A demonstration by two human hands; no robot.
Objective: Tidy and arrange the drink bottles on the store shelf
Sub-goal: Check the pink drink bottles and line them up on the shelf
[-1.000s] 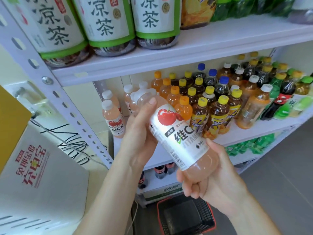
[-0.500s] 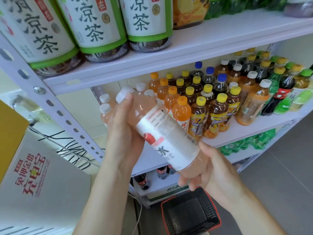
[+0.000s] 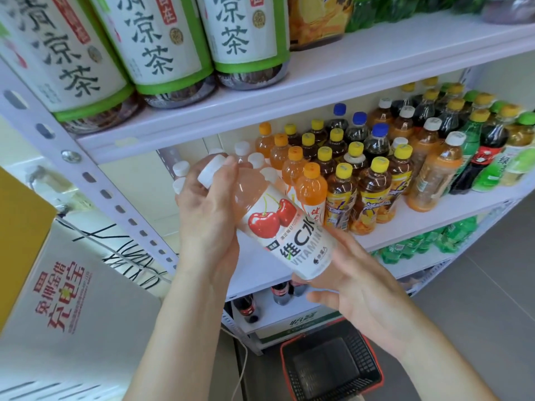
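While the vitamin water bottle [image 3: 278, 224] hangs tilted in the air before the middle shelf [image 3: 428, 218] — white cap [image 3: 211, 170] up to the left, base down to the right, cherry label turned to me — I have it held at both ends. My left hand [image 3: 208, 215] has its fingers wrapped round the neck and shoulder, just under the cap; my right hand [image 3: 356, 285] cups the base, fingers curled beneath it and thumb laid along the label. As I judge it, the step is to stand it with the pale white-capped bottles [image 3: 241, 149] at the shelf's left end. To do it well I would bring it upright first, label outward, then slide it in from the front — clear of the orange bottles [image 3: 311, 189] beside that row.
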